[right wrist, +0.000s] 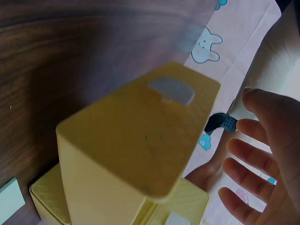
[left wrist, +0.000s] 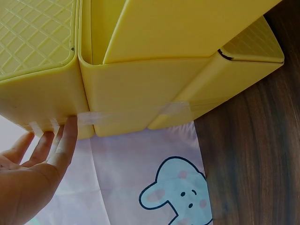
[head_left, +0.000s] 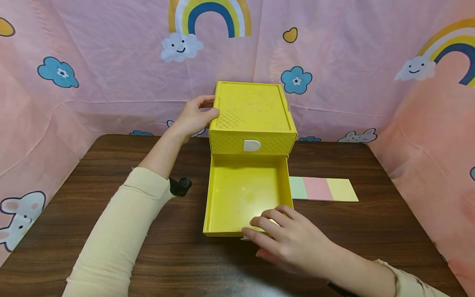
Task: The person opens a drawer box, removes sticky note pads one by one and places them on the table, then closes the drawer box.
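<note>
Right hand (head_left: 291,243) nearest camera, at the near right corner of the pulled-out drawer (head_left: 241,192); fingers loosely bent, spread, grasping nothing, and just apart from the drawer front in the right wrist view. Drawer juts toward the person from the middle tier of a yellow three-tier drawer unit (head_left: 254,106), centred at the back of the dark wood bench (head_left: 167,264); white tab (right wrist: 173,90) on its front. Top tier shut, own white handle (head_left: 252,145). Left hand (head_left: 194,117) at the unit's left side: thumb by the top edge, fingers nearly straight against the side wall, not clenched. Clear tape (left wrist: 131,114) crosses the tiers there. Green, pink and yellow paper strip (head_left: 324,189) lies flat right of the drawer. Black wrist device (head_left: 180,187) at left cuff. Pink printed cloth (head_left: 126,49) behind.
</note>
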`<state>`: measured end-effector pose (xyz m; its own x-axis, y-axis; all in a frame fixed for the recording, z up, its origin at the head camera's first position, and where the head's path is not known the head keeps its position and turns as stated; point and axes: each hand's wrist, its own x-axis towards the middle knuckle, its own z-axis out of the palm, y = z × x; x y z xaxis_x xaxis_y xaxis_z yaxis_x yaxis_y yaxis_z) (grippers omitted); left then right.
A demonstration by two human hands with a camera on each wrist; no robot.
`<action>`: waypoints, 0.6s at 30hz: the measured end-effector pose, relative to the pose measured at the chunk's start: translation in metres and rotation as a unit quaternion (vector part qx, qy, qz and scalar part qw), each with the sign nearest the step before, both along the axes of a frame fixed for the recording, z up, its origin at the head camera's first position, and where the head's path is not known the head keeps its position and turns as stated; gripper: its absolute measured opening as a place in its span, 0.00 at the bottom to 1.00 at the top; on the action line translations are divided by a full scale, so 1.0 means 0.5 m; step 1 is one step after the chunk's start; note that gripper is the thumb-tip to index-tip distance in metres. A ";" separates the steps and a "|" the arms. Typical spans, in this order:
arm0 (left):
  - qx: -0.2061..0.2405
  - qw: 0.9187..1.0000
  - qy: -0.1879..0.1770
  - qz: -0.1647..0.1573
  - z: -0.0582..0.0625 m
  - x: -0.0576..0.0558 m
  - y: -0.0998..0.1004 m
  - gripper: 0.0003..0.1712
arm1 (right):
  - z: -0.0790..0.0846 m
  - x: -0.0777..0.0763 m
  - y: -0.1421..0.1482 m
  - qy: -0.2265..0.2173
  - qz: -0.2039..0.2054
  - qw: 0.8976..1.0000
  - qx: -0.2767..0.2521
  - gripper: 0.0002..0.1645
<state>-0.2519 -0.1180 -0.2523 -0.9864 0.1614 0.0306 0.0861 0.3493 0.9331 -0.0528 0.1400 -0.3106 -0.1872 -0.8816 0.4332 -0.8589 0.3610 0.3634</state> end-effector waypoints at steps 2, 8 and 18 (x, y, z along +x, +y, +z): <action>-0.003 1.000 -0.001 0.000 0.001 0.000 0.000 0.31 | -0.003 0.004 -0.004 0.013 0.004 1.000 0.003 0.26; -0.007 1.000 -0.006 0.001 0.002 0.000 -0.001 0.31 | -0.014 0.015 -0.015 0.030 0.005 0.999 0.016 0.24; -0.005 1.000 -0.008 0.000 0.005 0.000 -0.001 0.32 | -0.026 0.022 -0.028 0.109 -0.007 0.994 0.016 0.19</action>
